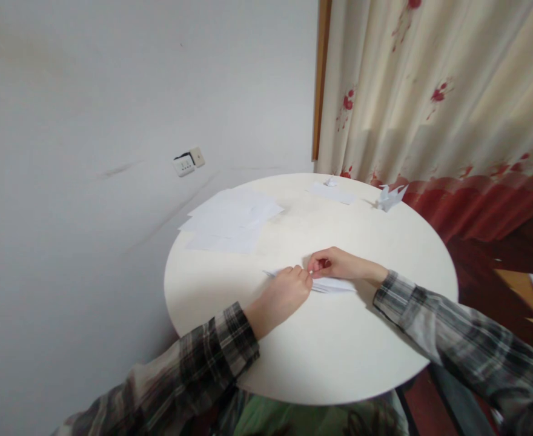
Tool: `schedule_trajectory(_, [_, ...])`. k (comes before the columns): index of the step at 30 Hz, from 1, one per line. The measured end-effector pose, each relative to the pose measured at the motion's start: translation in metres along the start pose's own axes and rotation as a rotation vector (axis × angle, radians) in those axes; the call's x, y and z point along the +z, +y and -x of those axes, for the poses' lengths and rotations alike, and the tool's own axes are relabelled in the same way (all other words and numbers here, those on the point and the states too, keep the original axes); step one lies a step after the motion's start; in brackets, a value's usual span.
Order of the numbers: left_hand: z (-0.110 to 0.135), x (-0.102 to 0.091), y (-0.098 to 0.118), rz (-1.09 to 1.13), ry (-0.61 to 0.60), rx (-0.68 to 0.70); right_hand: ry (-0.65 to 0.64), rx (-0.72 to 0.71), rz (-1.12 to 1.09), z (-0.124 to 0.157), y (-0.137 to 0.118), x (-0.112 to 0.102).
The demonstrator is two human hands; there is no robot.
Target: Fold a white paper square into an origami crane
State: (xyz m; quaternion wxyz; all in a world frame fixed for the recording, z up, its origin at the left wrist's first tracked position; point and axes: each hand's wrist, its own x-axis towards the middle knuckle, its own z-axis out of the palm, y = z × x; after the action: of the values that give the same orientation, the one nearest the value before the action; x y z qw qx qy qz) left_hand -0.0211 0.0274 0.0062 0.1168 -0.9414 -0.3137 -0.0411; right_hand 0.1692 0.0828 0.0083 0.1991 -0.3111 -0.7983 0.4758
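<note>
A folded piece of white paper (334, 284) lies low over the middle of the round white table (330, 345). My left hand (289, 290) is closed around its left part, so that only a thin tip shows beyond the knuckles. From the far side, my right hand (332, 264) pinches the paper near its middle, with thumb and forefinger together close to my left fingers. Several layers show along the paper's right end, which points under my right wrist. The fold between the fingertips is mostly hidden.
Loose white sheets (230, 218) lie overlapping at the table's back left. A folded paper crane (389, 198) stands near the back right edge. Beside it are a flat sheet (332, 194) and a small crumpled paper piece (331, 181). A wall and a curtain (430, 121) border the table.
</note>
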Motion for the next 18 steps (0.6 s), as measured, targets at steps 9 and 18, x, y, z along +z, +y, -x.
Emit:
schedule_trajectory(9, [-0.04,-0.018,-0.035,1.254,0.374,-0.586,0.219,-0.022,-0.643,-0.001,-0.005,-0.017])
schedule_trajectory(18, [-0.069,-0.005,-0.04,1.306,0.477,-0.638,0.702,0.011,-0.266,-0.023,-0.008,-0.005])
